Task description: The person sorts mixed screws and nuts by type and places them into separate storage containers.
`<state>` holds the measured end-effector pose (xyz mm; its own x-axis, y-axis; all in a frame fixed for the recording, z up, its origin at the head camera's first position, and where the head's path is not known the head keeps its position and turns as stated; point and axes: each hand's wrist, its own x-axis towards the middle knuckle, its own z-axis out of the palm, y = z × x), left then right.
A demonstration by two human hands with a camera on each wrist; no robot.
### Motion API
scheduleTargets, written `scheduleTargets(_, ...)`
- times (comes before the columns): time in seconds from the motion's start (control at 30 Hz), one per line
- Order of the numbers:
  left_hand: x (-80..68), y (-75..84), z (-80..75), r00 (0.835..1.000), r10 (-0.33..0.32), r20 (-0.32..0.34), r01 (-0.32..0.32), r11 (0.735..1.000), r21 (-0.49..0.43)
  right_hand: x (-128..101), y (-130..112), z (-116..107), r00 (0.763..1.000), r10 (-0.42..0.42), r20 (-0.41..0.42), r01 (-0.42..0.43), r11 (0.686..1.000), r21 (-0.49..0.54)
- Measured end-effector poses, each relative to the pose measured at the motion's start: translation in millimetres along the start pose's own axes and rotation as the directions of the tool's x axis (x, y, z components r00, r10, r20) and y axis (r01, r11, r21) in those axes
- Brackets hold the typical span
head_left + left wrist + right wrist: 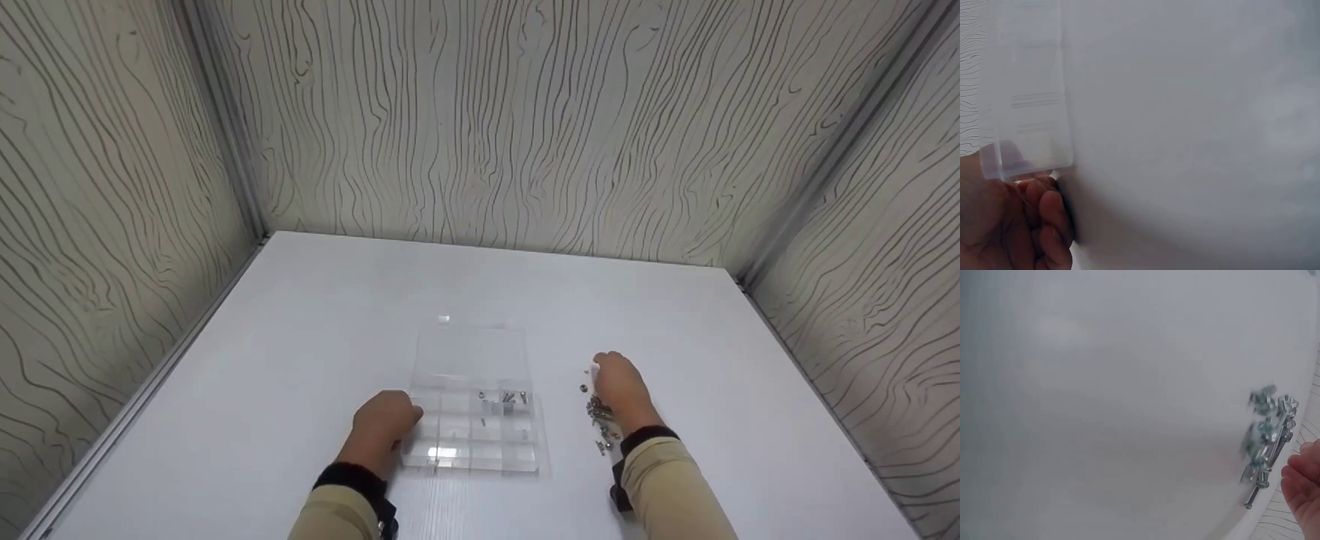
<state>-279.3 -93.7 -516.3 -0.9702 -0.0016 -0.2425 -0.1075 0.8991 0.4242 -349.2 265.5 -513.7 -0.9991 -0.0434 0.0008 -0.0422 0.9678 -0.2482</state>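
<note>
A clear plastic compartment box (454,427) lies on the white table with its see-through lid (472,352) folded back. My left hand (384,421) holds the box at its left edge; curled fingers (1053,216) lie right at the box's corner in the left wrist view. Some screws (510,397) rest in the upper right compartments. To the right of the box, my right hand (622,386) is low over the far side of a loose pile of screws and nuts (598,409), fingers bent and close together. Whether its fingertips pinch a small piece I cannot tell.
The white table (330,300) is bounded by wood-grain patterned panels (480,127) at the back and both sides. A single nut (583,388) lies apart from the pile, on its left. Long screws (1275,450) and nuts lie heaped together in the right wrist view.
</note>
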Motion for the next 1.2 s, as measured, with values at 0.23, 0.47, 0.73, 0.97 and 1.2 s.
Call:
scheduleTargets(0.23, -3.0, 0.3, -1.9, 1.0, 0.002, 0.008, -0.002, 1.0, -0.008, -1, -2, 5, 0.998, 0.012, 0.067, -0.014, 0.999, 0.033)
scheduleTargets(0.47, -4.9, -0.3, -3.7, 1.0, 0.017, 0.005, -0.017, 1.0, -0.009, -1, -6, 6, 0.998, -0.054, 0.044, 0.054, 0.998, -0.016)
scheduleTargets(0.73, -4.5, 1.7, -4.0, 0.999, 0.001, 0.052, -0.001, 1.0, 0.003, 0, -13, 11, 0.985, -0.169, -0.023, 0.167, 0.984, -0.056)
scheduleTargets(0.97, -3.1, 0.8, -1.6, 0.999, 0.009, 0.045, -0.009, 1.0, 0.004, -1, -19, 8, 0.991, -0.13, 0.011, 0.131, 0.987, -0.096)
scheduleTargets(1.2, -3.9, 3.4, -3.9, 0.999, -0.003, 0.042, 0.002, 1.0, 0.005, -3, -21, 7, 0.989, -0.145, 0.03, 0.147, 0.98, -0.137)
